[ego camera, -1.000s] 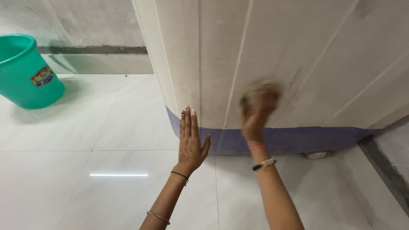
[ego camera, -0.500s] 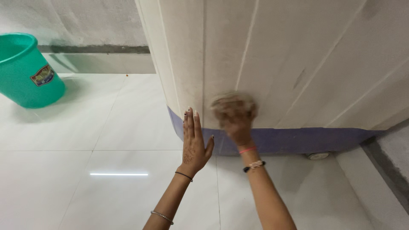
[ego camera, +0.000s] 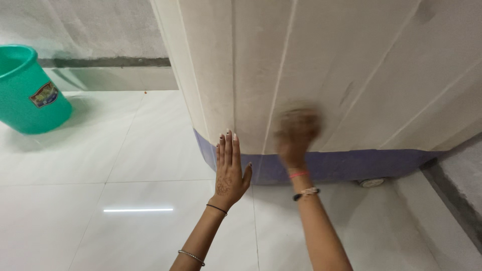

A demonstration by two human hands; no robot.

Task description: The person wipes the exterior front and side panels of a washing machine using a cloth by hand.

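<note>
— What's the floor like?
— Large glossy white tiles with thin grout lines. A bright strip of lamp light is mirrored in one tile, near the bottom left.

— And the walls?
— A rough, pale grey wall runs along the far side, with a dark band at its foot and a low pale ledge under that. On the right, a grey wall meets the floor along a dark strip.

— Anything standing about?
— A green plastic bucket with a label sits tilted at the far left, casting a soft shadow on the tiles.
</note>
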